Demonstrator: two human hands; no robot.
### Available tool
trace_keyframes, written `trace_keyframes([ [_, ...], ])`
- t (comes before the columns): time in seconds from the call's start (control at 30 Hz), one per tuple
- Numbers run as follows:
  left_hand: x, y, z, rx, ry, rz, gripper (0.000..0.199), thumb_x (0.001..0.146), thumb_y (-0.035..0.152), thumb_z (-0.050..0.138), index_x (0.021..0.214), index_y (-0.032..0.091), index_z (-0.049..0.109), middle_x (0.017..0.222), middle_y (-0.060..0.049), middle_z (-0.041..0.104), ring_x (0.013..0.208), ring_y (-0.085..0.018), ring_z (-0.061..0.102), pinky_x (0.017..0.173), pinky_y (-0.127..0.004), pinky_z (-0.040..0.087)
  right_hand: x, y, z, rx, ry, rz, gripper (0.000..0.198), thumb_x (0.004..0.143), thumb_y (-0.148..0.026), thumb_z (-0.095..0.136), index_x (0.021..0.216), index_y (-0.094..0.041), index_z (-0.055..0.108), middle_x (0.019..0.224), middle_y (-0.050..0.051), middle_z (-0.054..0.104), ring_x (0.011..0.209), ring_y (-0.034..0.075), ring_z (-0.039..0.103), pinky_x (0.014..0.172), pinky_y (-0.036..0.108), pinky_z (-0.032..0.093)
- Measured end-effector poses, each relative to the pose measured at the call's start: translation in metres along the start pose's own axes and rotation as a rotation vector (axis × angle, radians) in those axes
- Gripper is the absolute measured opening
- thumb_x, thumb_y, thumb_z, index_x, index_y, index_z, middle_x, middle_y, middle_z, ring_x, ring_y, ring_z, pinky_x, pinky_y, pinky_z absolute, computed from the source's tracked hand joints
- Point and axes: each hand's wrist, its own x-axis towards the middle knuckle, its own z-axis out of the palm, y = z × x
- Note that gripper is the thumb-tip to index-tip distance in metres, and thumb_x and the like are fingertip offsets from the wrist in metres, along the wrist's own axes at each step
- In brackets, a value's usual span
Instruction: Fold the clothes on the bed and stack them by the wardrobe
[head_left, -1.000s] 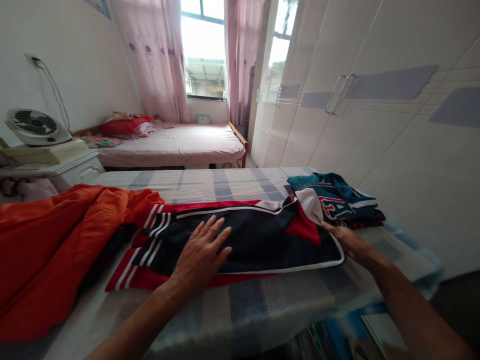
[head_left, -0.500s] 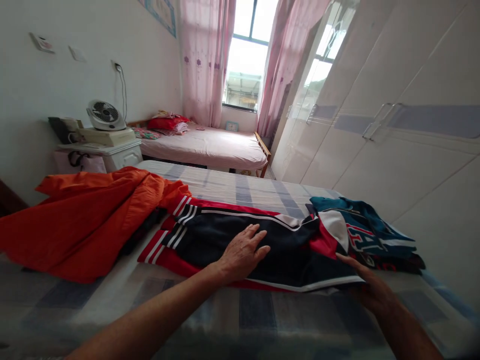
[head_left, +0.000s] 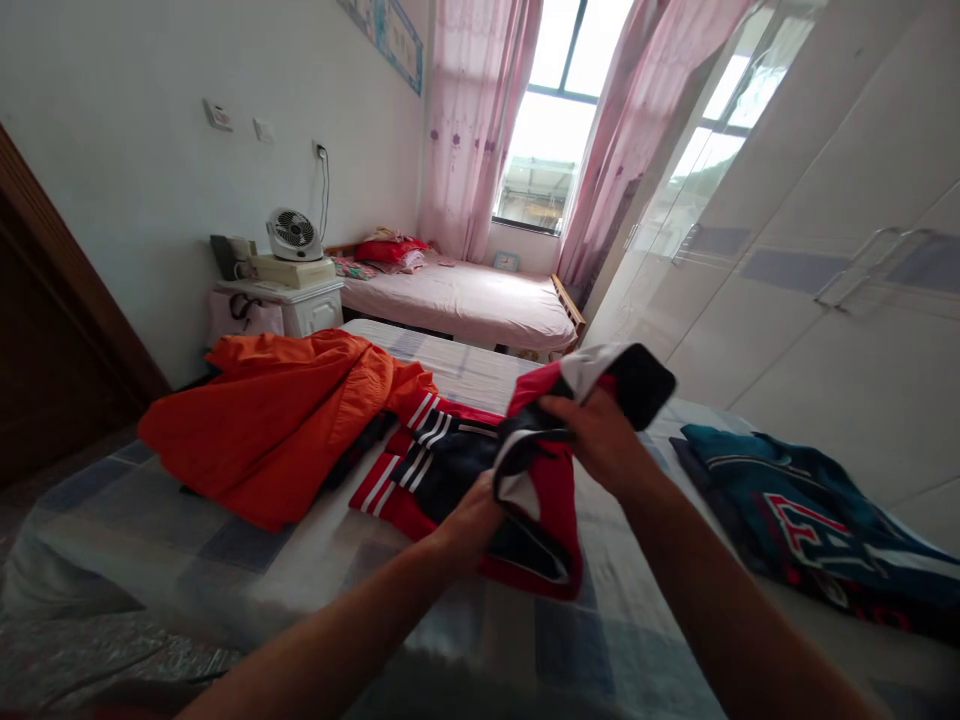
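Observation:
A navy, red and white jacket with striped cuffs lies across the bed in front of me. Its right end is lifted and doubled over toward the left. Fingers of my right hand are closed on the raised part, near the white and dark collar end. At the fold, my left hand grips the jacket's edge, with its fingertips partly hidden by cloth. To the left, an orange garment lies loosely heaped, close to the striped cuffs. A folded teal top with a letter print rests on the right.
The bed has a checked blue and white sheet. Behind it stand a second bed with a pink sheet and a nightstand carrying a small fan. A glossy white wardrobe lines the right side.
The jacket's right end has been lifted and folded over leftward by my right hand. My left hand has gone from lying flat on it to gripping at the fold. The view has shifted.

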Motion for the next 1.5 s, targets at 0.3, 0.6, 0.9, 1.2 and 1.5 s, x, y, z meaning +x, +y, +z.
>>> trace_keyframes([
  [0.3,-0.116,-0.006,-0.082,-0.444,0.646,-0.297,0.034,0.072,0.001,0.055,0.104,0.009,0.06,0.101,-0.014,0.071,0.101,-0.025,0.066,0.1,-0.042,0.045,0.056,0.049,0.02,-0.789,-0.135,-0.07,0.034,0.087,-0.042,0.047,0.106,-0.019,0.063,0.098,0.007,0.069,0.091,0.019,0.064,0.081,0.03,0.047],
  [0.6,-0.079,0.008,-0.056,-0.474,0.708,-0.179,0.01,0.081,0.012,0.06,0.089,0.016,0.064,0.1,-0.006,0.07,0.091,-0.016,0.068,0.082,-0.028,0.056,0.091,0.113,-0.029,-0.868,-0.354,0.232,0.055,0.08,-0.064,0.045,0.102,-0.018,0.066,0.105,0.005,0.067,0.097,0.021,0.059,0.082,0.027,0.043],
  [0.9,-0.038,0.022,-0.051,-0.324,0.614,-0.18,0.03,0.077,0.018,0.066,0.106,0.014,0.061,0.097,-0.006,0.072,0.087,-0.019,0.067,0.077,-0.029,0.056,0.097,0.104,-0.029,-0.687,-0.431,0.368,0.036,0.068,-0.05,0.066,0.074,-0.014,0.068,0.065,0.003,0.066,0.058,0.015,0.057,0.05,0.023,0.041],
  [1.2,0.038,0.084,-0.059,0.085,0.359,-0.091,0.026,0.081,0.023,0.047,0.1,0.012,0.06,0.078,-0.009,0.07,0.065,-0.019,0.067,0.065,-0.033,0.056,-0.009,0.023,-0.072,-0.025,-0.09,0.209,0.037,0.076,-0.043,0.063,0.105,-0.021,0.063,0.085,0.002,0.071,0.068,0.017,0.066,0.057,0.024,0.05],
  [1.5,0.074,0.044,-0.068,0.692,0.396,0.054,0.032,0.065,0.014,0.06,0.097,0.015,0.058,0.111,-0.012,0.063,0.121,-0.031,0.048,0.099,-0.043,0.04,-0.106,0.092,-0.098,-0.168,0.089,0.517,0.037,0.077,-0.048,0.062,0.092,-0.015,0.064,0.089,0.007,0.07,0.078,0.019,0.066,0.054,0.023,0.049],
])
